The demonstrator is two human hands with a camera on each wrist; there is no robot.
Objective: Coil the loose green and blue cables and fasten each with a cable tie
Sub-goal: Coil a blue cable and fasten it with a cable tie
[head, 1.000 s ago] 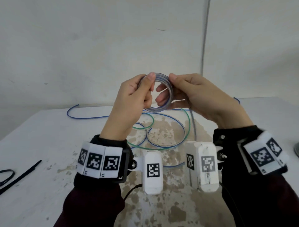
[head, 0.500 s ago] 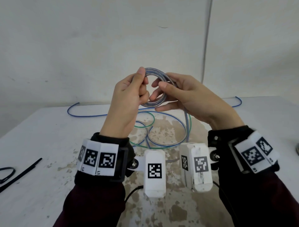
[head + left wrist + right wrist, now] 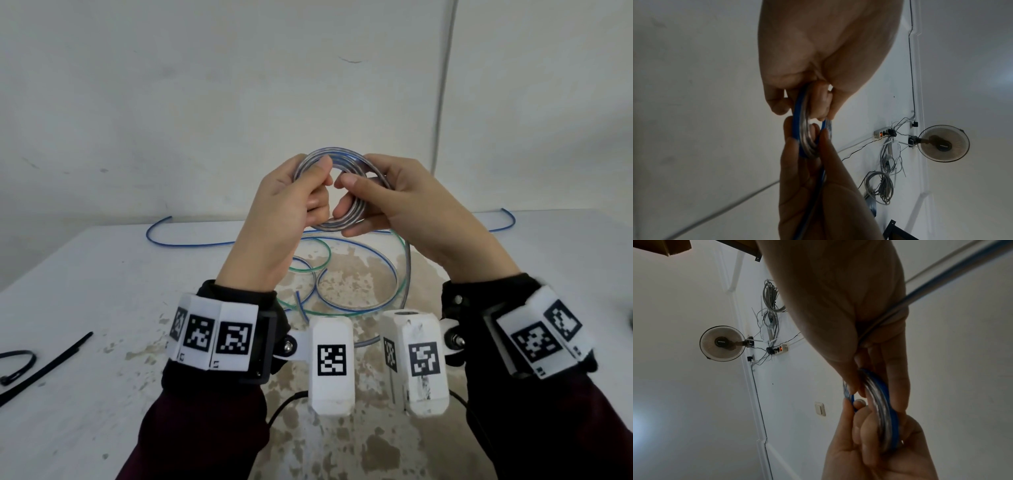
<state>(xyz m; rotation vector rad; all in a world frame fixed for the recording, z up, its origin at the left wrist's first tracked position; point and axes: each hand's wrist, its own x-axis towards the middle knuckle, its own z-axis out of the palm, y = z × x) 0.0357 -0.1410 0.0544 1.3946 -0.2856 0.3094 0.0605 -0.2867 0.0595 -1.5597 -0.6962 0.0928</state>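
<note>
Both hands hold a small blue cable coil (image 3: 342, 153) in the air above the table (image 3: 102, 308). My left hand (image 3: 320, 186) pinches its left side between thumb and curled fingers. My right hand (image 3: 349, 200) grips its right side, thumb in front. From the right hand a blue strand (image 3: 407, 270) hangs to loose blue loops (image 3: 359, 306) on the table, tangled with the green cable (image 3: 323, 262). In the left wrist view the coil (image 3: 797, 125) is seen edge-on. The right wrist view shows the coil (image 3: 882, 402) and its tail (image 3: 962, 269).
Two black cable ties lie at the table's left edge, one straight (image 3: 48, 366) and one looped (image 3: 19, 363). More blue cable (image 3: 191, 244) trails along the table's back edge by the wall. A stained patch covers the middle of the table.
The coil has risen slightly. My right thumb has shifted from the coil's top to its front, and the hanging strand has swung a little.
</note>
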